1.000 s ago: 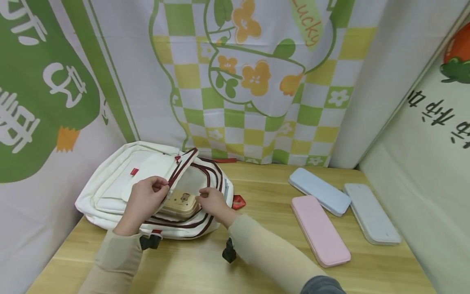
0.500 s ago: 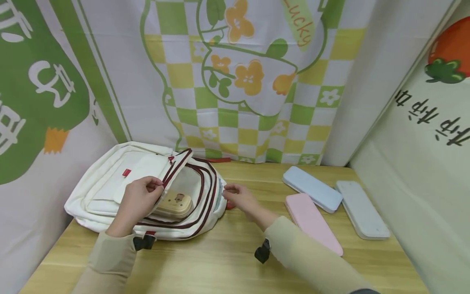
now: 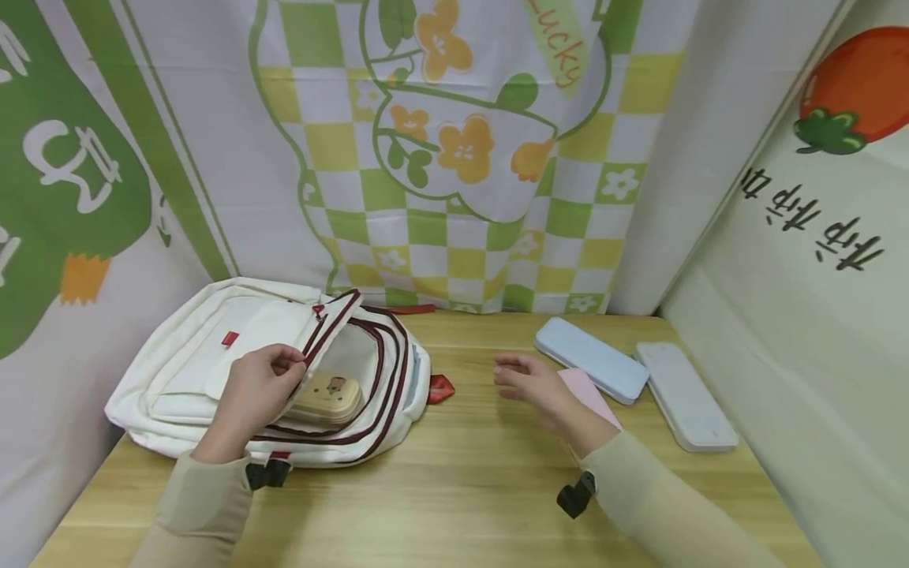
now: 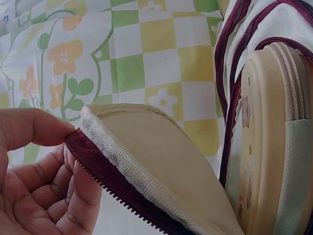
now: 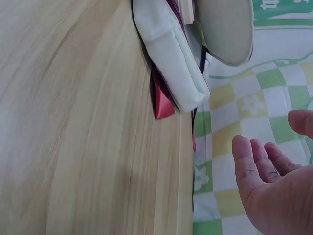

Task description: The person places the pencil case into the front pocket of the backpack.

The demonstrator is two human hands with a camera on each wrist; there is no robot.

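**Table, backpack open at back left corner**

White backpack, flap raised; white case along table's right edge; blue case toward back edge; pink case beside it, partly hidden; right hand over the table, right of backpack, fingers free, loosely spread; left hand pinching flap's zipped edge; yellow case inside the backpack.
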